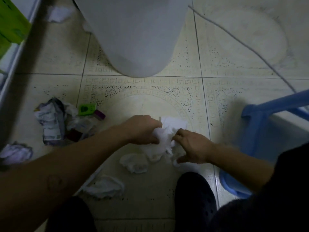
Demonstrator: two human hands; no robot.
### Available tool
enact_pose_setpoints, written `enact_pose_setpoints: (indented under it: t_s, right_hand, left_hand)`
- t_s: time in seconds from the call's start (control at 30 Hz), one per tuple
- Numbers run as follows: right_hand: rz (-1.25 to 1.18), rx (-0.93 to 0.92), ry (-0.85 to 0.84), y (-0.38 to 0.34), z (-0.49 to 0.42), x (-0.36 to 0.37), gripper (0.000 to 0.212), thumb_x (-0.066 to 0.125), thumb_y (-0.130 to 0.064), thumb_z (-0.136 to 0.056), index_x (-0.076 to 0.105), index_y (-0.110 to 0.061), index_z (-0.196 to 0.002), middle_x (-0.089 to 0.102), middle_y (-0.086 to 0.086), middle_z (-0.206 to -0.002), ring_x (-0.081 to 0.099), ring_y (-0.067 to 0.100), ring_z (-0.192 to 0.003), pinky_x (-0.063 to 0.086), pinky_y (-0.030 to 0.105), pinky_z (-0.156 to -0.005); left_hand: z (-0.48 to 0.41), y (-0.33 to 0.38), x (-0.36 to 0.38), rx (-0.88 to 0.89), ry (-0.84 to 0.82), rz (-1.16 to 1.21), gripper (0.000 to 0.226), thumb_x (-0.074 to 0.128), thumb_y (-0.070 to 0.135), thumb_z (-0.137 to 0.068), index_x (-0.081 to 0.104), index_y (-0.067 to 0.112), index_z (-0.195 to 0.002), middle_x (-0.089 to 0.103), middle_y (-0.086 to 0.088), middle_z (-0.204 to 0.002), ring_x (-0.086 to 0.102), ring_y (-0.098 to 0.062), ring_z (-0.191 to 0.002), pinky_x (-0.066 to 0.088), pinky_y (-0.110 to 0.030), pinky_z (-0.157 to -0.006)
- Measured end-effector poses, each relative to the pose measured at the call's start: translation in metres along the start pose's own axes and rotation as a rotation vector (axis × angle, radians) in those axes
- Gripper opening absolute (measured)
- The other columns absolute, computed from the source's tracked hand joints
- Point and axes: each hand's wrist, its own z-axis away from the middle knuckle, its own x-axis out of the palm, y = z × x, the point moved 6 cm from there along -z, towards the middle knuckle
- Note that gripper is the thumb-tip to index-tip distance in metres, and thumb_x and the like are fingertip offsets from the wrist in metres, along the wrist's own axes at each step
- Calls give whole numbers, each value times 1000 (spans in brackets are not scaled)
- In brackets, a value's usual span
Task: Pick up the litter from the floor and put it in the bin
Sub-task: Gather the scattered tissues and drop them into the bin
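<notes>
Left hand (142,129): closed in a fist on the left edge of a white tissue wad (167,131), knuckles up.
Right hand (192,148): fingers curled into the right side of the same wad, thumb low against more tissue beneath; how tightly it gripped could not be told.
Tissue wad: between the two hands, over the round pattern of the floor tile (150,101); whether it had left the floor could not be told.
Loose tissue (135,163): on the floor just below the hands.
Second tissue (105,186): nearer the body, left of a dark shoe (195,198).
Crumpled wrappers (50,123): in a heap well left of the hands, with a small green box (87,110) at its upper right edge.
Pale tissue (15,152): at the far left edge.
Bin (137,34): white, rounded, standing at top centre, well beyond the hands.
Another scrap (58,14): left of the bin.
Blue stool (260,131): at right.
Thin cord (242,42): lying across the upper right tiles.
</notes>
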Motion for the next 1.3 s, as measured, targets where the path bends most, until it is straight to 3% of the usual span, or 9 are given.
enact_pose_setpoints:
  t_s: [0.23, 0.47, 0.57, 0.67, 0.87, 1.0, 1.07, 1.2, 1.3]
  right_hand:
    - [62, -7, 89, -24, -2, -10, 72, 55, -55, -86, 27, -24, -145, 32, 9, -143, 36, 25, -127, 32, 33, -103]
    - [59, -50, 121, -49, -27, -6, 45, 47, -36, -97, 42, -20, -139, 46, 13, -133, 46, 28, -120, 38, 34, -98]
    - [-278, 4, 200, -34, -29, -11, 32, 57, -19, -92, 60, -12, -123, 64, 13, -114, 62, 27, -100, 45, 16, -82]
    - [-436, 137, 358, -1, -28, -38, 21, 59, -13, -86, 73, -15, -102, 70, 8, -97, 65, 23, -84, 52, 33, -78]
    - [-734, 234, 823, 44, 9, -148, 15, 62, -12, -81, 73, -23, -79, 67, 1, -60, 56, 12, -52, 39, 19, -48]
    - [-795, 30, 1002, 26, 49, -248, 17, 68, -16, -80, 76, -30, -83, 70, 2, -64, 58, 10, -51, 45, 27, -47]
    - [-848, -97, 1079, 14, 66, -300, 18, 69, -22, -80, 76, -36, -88, 71, -2, -66, 53, 0, -47, 41, 17, -41]
    - [-711, -138, 1125, 3, 60, -387, 22, 66, -20, -83, 71, -42, -84, 72, -19, -85, 62, -6, -65, 46, 15, -54]
    - [-549, -28, 961, 8, 27, -425, 38, 62, -15, -86, 64, -37, -117, 63, -7, -123, 61, 7, -94, 49, 25, -74]
  left_hand:
    - [-3, -13, -9, -186, 165, 112, 43, 52, 50, -88, 58, 16, -114, 65, -8, -116, 57, -28, -101, 35, -29, -73]
    - [16, -43, -5, -357, 180, 308, 49, 52, 46, -88, 55, 16, -127, 59, -8, -131, 56, -27, -110, 43, -35, -89]
    - [24, -50, -10, -379, 220, 377, 41, 53, 47, -83, 64, 13, -105, 68, -8, -110, 60, -26, -92, 48, -35, -80]
    - [26, -59, -34, -381, 359, 473, 28, 62, 39, -82, 63, 12, -88, 68, -8, -90, 60, -26, -81, 49, -35, -74]
    - [24, -56, -141, -294, 732, 643, 18, 75, 21, -71, 61, 20, -81, 62, -1, -72, 55, -13, -63, 40, -24, -56]
    - [39, -31, -239, -228, 1027, 547, 30, 71, 49, -70, 54, 25, -79, 57, 9, -69, 50, -3, -59, 36, -14, -50]
    - [53, -28, -286, -266, 1165, 518, 33, 64, 58, -71, 57, 28, -80, 59, 15, -70, 53, 0, -64, 39, -16, -51]
    - [59, -40, -350, -322, 1228, 550, 38, 68, 49, -79, 59, 27, -108, 56, 14, -94, 52, -6, -77, 40, -23, -62]
    - [53, -55, -374, -366, 1158, 585, 51, 69, 36, -83, 49, 22, -128, 58, 7, -118, 57, -15, -93, 51, -32, -79]
